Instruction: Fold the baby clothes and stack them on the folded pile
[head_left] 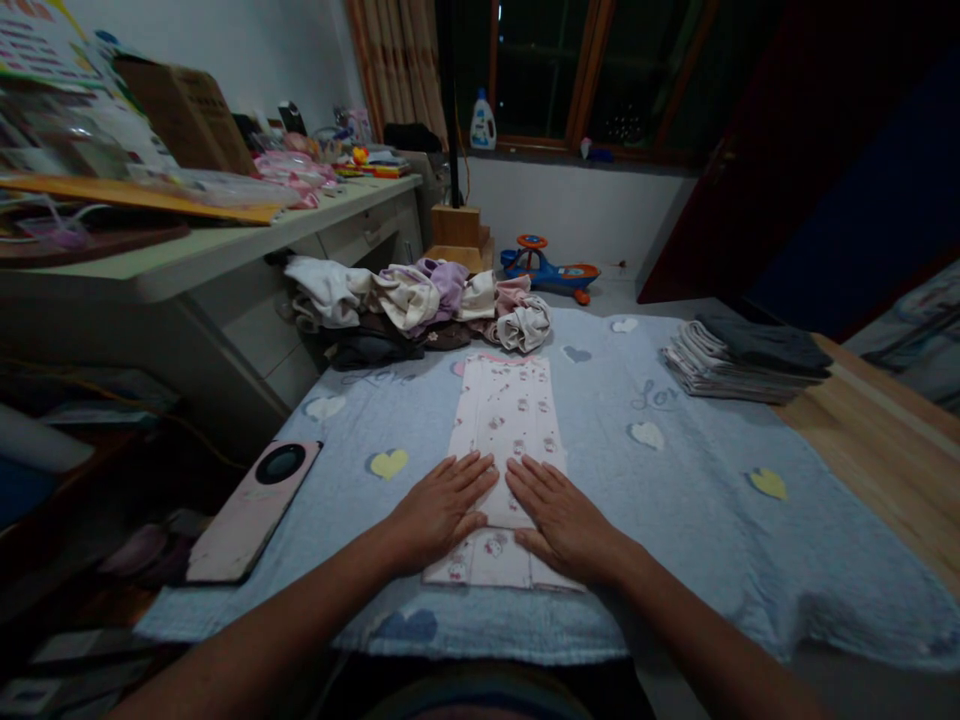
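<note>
My left hand and my right hand lie flat, side by side, on a folded pale pink garment printed with small cartoon cats. The fingers of both hands are spread and point toward each other, and neither hand grips anything. The garment is a long narrow strip with its folded layers running away from me. It rests on a light blue blanket patterned with hearts. A pink-backed smartphone lies face down near the blanket's left edge, beyond reach of my fingertips.
A loose heap of clothes lies at the blanket's far edge. A neat stack of folded clothes sits at the right. Wooden tabletop shows beyond the blanket. A cluttered white desk runs along the left wall.
</note>
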